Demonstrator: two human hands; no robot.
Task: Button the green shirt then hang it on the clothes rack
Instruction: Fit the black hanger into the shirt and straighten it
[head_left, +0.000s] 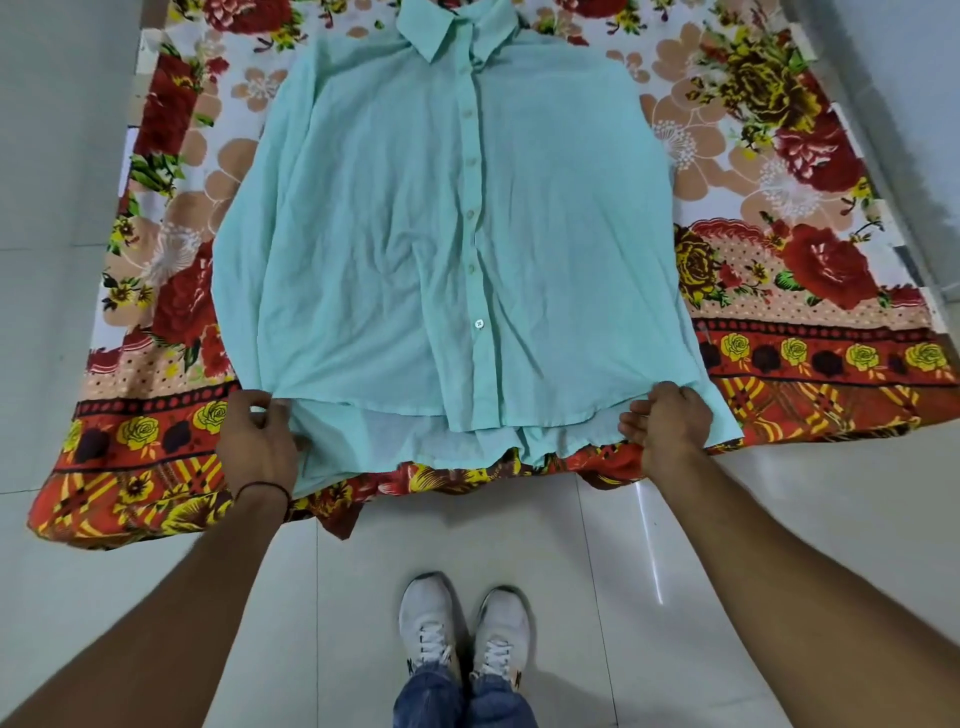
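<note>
The pale green shirt (395, 234) lies flat and face up on a floral sheet, collar at the far end, hem toward me. Its front placket runs down the middle with several buttons showing, and the two front panels lie closed over each other. My left hand (257, 441) grips the hem at the shirt's near left corner. My right hand (667, 426) grips the hem at the near right corner. The sleeves are tucked out of sight along the sides. No clothes rack is in view.
The red, yellow and peach floral sheet (810, 270) covers a raised surface and hangs over its near edge. Pale tiled floor (597, 597) lies below, with my white shoes (462, 629) on it. Grey walls flank both sides.
</note>
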